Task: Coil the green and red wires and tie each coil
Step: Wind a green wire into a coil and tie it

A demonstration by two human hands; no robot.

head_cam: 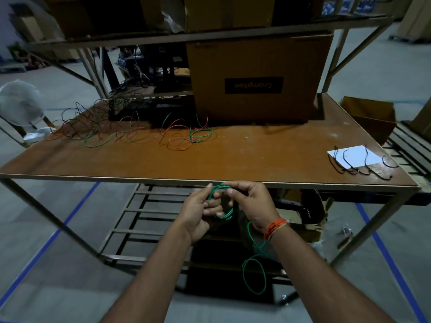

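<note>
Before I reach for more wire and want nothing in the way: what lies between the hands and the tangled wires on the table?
In the head view, only bare brown tabletop lies between the hands' green coil and the tangled wires.

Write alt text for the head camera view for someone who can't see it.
Both hands, left hand and right hand, hold a partly coiled green wire below the near edge of a brown table, its tail dangling. Loose red and green wires lie tangled at the table's far left.
</note>
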